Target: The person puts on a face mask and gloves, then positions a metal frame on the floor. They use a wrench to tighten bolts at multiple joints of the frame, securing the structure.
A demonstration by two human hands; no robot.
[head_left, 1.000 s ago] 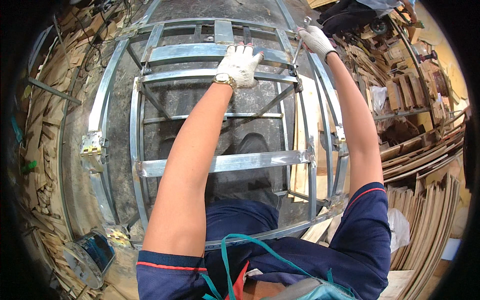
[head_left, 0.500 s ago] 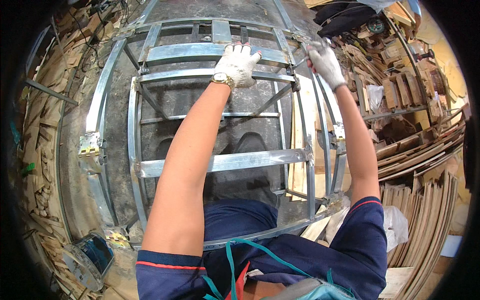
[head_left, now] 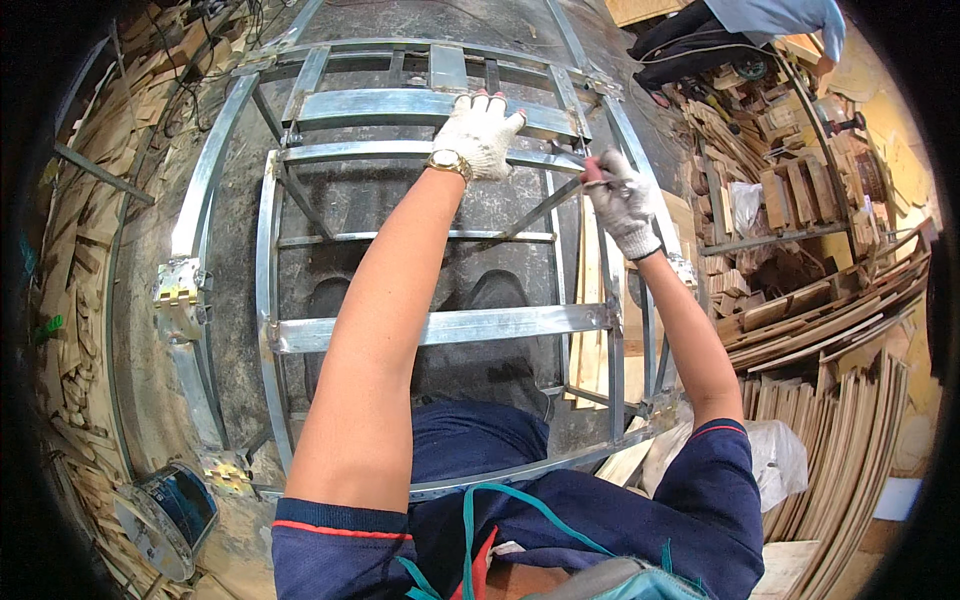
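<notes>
Before me a welded frame of shiny square metal tubes (head_left: 510,322) lies over the dark floor. My left hand (head_left: 478,138), in a white knit glove with bare fingertips and a wristwatch below it, rests on two crosswise tubes at the far end, fingers spread and pressed flat. At the frame's far right corner, my gloved right hand (head_left: 622,200) is closed around a slim metal tool (head_left: 568,153). Its tip lies close to the tube joint; the rest is hidden in my fist, so its kind cannot be made out. Brassy hinges (head_left: 180,282) are fixed on the outer left bar.
Wood scraps (head_left: 85,370) pile up along the left, beside a bucket-like container (head_left: 165,520). Stacked boards (head_left: 835,440) and a rack of wood pieces (head_left: 800,190) fill the right. A co-worker in a light blue shirt (head_left: 785,15) bends over at the far right.
My right hand has swung nearer and to the left, bringing the tool over the corner joint. My left hand stays put. More of the co-worker shows at the upper right.
</notes>
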